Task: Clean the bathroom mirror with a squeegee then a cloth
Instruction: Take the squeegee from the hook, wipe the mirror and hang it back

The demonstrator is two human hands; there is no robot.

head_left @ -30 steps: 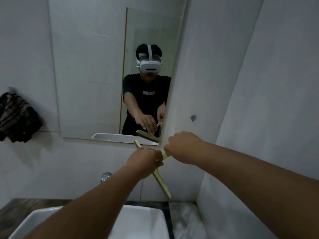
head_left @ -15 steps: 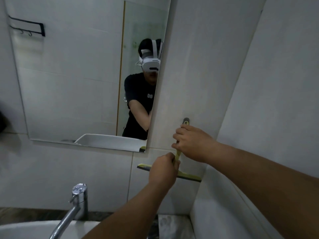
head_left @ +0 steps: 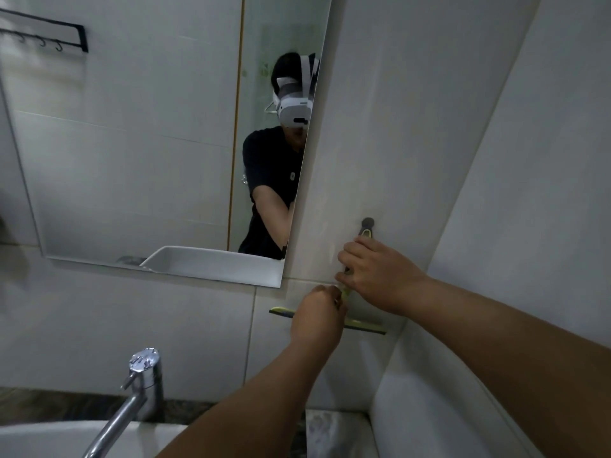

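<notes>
Hands are meeting on the squeegee (head_left: 360,323) against the wall tile right of the mirror (head_left: 148,143), left hand (head_left: 319,320) closing its grip on the handle above the blade, right hand (head_left: 377,276) pinching higher up, below the wall hook (head_left: 367,223).

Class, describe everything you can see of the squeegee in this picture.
The squeegee is yellow-green with a dark rubber blade along its lower edge; it looks like plastic. Its head lies nearly level against the tiled wall, right of the mirror's lower corner. Its handle runs upward, its looped end at a dark wall hook. The left hand covers the middle of the head, and the right hand wraps the handle.
</notes>
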